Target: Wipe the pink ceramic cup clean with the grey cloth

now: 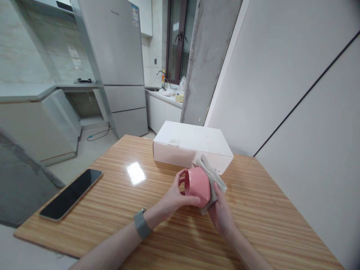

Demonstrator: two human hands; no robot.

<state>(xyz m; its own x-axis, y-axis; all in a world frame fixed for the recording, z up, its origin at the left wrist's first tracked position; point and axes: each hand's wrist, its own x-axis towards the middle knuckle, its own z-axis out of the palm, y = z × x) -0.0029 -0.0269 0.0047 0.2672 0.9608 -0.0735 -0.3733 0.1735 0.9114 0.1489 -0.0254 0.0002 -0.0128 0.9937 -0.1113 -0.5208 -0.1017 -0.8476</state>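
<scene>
Above wooden table (118,202), L hand (174,197) holds unmarked pink cup (197,186), R hand (221,213) cloth (212,176).

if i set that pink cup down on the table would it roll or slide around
The pink cup looks faceted, so it would likely rest on a flat rather than roll. Its glossy surface and the shiny table suggest it might slide. It is probably ceramic, so breakable.

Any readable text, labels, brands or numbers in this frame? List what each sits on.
Nothing can be read.
Fridge: brand lettering near the top, too small to read.
Fridge sticker: print blurred.
White box: small dark marks on the front by the grey cloth, too small.
Pink cup, phone, watch: no text visible.
</scene>
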